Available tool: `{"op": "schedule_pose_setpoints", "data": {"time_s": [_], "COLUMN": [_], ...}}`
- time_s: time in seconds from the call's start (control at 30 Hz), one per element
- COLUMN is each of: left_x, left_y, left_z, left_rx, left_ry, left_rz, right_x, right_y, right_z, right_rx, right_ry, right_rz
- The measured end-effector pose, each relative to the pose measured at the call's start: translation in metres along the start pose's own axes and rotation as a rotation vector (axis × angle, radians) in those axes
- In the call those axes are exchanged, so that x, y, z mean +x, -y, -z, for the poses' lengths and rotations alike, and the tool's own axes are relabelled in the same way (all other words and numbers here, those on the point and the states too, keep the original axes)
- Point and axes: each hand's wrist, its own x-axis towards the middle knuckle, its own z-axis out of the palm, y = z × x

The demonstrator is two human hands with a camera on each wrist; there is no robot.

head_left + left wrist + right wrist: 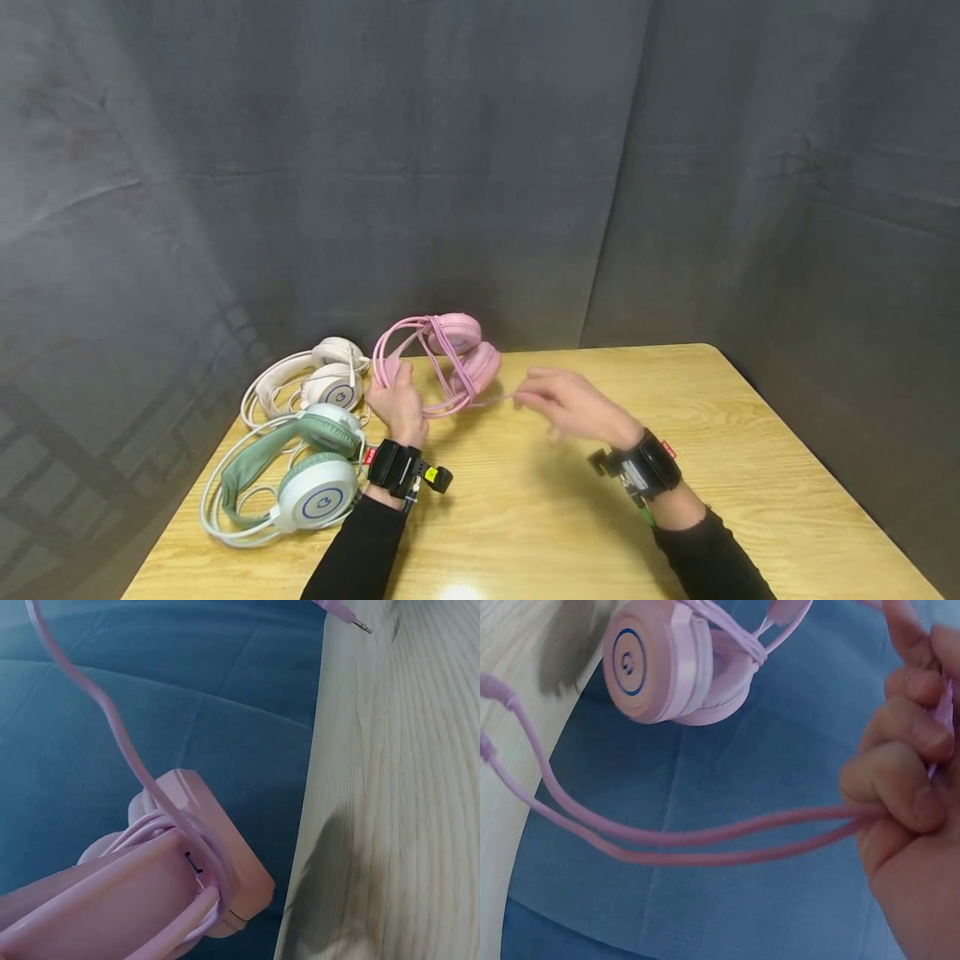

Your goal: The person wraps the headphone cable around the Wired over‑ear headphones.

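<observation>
Pink headphones (480,365) are held up over the back of the table by my left hand (401,406), which grips the headband. Loops of pink cable (452,354) wrap around the headband and ear cups. A length of cable stretches from them to my right hand (573,406), whose curled fingers (900,780) hold it in the right wrist view. From that hand two thin pink cable ends (705,838) run out to the left. A pink audio plug (346,613) with a metal tip shows at the top of the left wrist view.
White headphones (330,387) and green-and-white headphones (318,492) lie with their cables at the left side of the wooden table (525,533). A grey cloth backdrop (450,167) stands behind and around the table.
</observation>
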Motion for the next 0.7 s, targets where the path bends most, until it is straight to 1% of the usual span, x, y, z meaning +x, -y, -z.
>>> {"op": "schedule_pose_setpoints", "data": {"time_s": [0.07, 0.17, 0.3, 0.4, 0.5, 0.57, 0.63, 0.7], "left_x": [0.000, -0.001, -0.002, -0.002, -0.001, 0.001, 0.003, 0.005], "left_y": [0.000, 0.000, 0.003, 0.003, 0.001, 0.000, -0.001, -0.002], "left_z": [-0.001, -0.002, -0.002, -0.001, 0.002, 0.004, 0.006, 0.008], "left_rx": [0.018, 0.072, 0.192, 0.243, 0.239, 0.222, 0.199, 0.187], "left_ry": [0.008, 0.055, 0.150, 0.234, 0.324, 0.379, 0.435, 0.484], "left_rz": [-0.001, 0.008, 0.025, 0.045, 0.097, 0.142, 0.193, 0.228], "right_x": [0.005, 0.013, 0.029, 0.039, 0.048, 0.053, 0.058, 0.062], "right_y": [0.002, -0.001, -0.016, -0.028, -0.038, -0.042, -0.044, -0.044], "right_z": [0.002, 0.008, 0.018, 0.024, 0.030, 0.033, 0.035, 0.037], "right_rx": [-0.001, -0.067, -0.246, -0.358, -0.439, -0.468, -0.489, -0.503], "right_ry": [-0.007, -0.073, -0.201, -0.274, -0.334, -0.354, -0.355, -0.332], "right_rz": [0.001, 0.002, 0.075, 0.131, 0.188, 0.234, 0.287, 0.335]}}
